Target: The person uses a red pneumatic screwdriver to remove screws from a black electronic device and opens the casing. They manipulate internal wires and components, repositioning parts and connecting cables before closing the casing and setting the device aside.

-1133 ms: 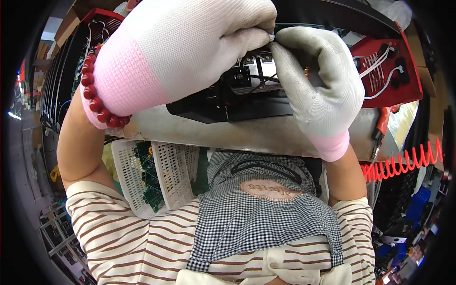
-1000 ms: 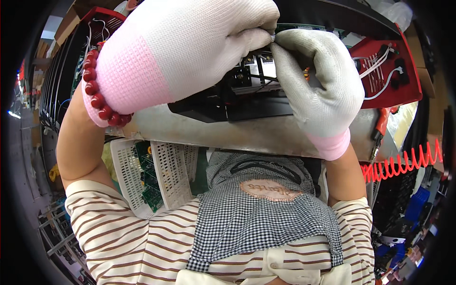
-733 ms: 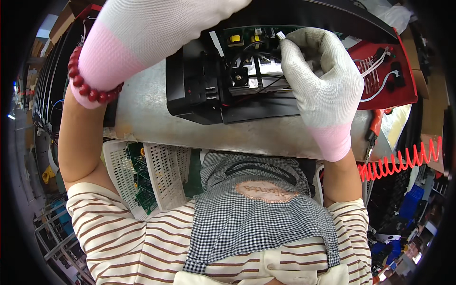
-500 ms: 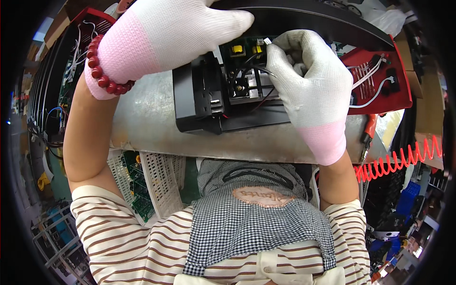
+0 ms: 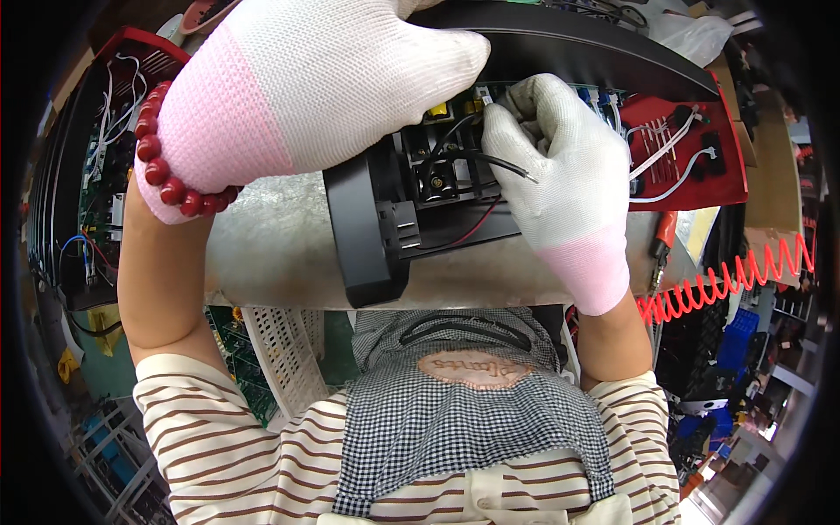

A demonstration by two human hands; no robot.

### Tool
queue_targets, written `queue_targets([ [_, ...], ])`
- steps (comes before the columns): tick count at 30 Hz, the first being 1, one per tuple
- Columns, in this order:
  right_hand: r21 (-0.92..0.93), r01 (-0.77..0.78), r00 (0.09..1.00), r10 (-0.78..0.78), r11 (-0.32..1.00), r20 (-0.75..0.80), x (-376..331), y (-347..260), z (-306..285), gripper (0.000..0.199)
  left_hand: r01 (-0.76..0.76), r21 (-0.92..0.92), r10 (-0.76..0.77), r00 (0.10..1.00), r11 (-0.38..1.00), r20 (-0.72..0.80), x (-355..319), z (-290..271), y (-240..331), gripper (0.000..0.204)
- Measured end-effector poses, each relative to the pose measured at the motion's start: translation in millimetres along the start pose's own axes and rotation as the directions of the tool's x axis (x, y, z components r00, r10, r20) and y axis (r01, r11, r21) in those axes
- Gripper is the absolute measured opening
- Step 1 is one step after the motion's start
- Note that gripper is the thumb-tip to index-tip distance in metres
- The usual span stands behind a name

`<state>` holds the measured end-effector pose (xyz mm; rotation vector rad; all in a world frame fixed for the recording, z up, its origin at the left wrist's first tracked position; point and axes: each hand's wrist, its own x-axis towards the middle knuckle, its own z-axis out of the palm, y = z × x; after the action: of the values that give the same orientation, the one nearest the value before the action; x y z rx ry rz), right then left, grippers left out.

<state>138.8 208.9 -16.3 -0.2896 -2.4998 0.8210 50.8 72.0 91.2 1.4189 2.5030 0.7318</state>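
Right hand [image 5: 564, 166] is pinching white connector [image 5: 486, 95], fingers near-closed; left hand [image 5: 337, 83] is holding thumb out, fingertips cropped, grip unclear.

A grey metal bench [image 5: 271, 232] carries a black housing [image 5: 363, 232].

Rough, knitted cloth covers the left hand [image 5: 350, 92], and there's matching knit across the right hand [image 5: 560, 153]! Smooth, glossy beads gleam on the bracelet [image 5: 157, 171]. Now the casing [image 5: 366, 232], black, smooth, close to matt, and the surface [image 5: 271, 229], dull scuffed metal. Woven cloth on the apron [image 5: 472, 420], soft fabric on the shirt [image 5: 227, 446], dull plastic for the basket [image 5: 284, 350], shinier plastic on the coiled hose [image 5: 726, 282].
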Motion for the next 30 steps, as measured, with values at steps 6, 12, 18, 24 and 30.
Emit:
queue_targets([
  [6,0.145,-0.069,0.997,0.074,0.987,-0.028,0.6,-5.4,-0.4,0.013,-0.129,0.275,0.191,0.958,0.953,-0.215,2.0,24.2,-16.9,0.033],
  [12,0.007,0.006,0.993,-0.007,1.0,0.114,3.8,-11.8,-8.0,0.015,-0.114,0.103,0.131,0.977,0.988,-0.168,-3.9,24.3,-19.8,0.032],
  [18,0.028,-0.172,0.977,0.167,0.985,0.134,4.3,-16.2,-8.0,0.017,-0.102,0.018,0.104,0.985,0.995,-0.141,-4.9,22.0,-20.1,0.032],
  [24,-0.004,-0.116,0.993,0.116,0.993,0.028,1.2,-10.7,0.0,0.018,-0.112,-0.039,0.106,0.986,0.993,-0.126,2.7,19.8,-20.9,0.032],
  [30,-0.044,-0.148,0.987,0.15,0.988,0.058,5.4,-15.0,-4.8,0.02,-0.091,-0.065,0.082,0.988,0.994,-0.129,-3.9,21.2,-22.0,0.032],
])
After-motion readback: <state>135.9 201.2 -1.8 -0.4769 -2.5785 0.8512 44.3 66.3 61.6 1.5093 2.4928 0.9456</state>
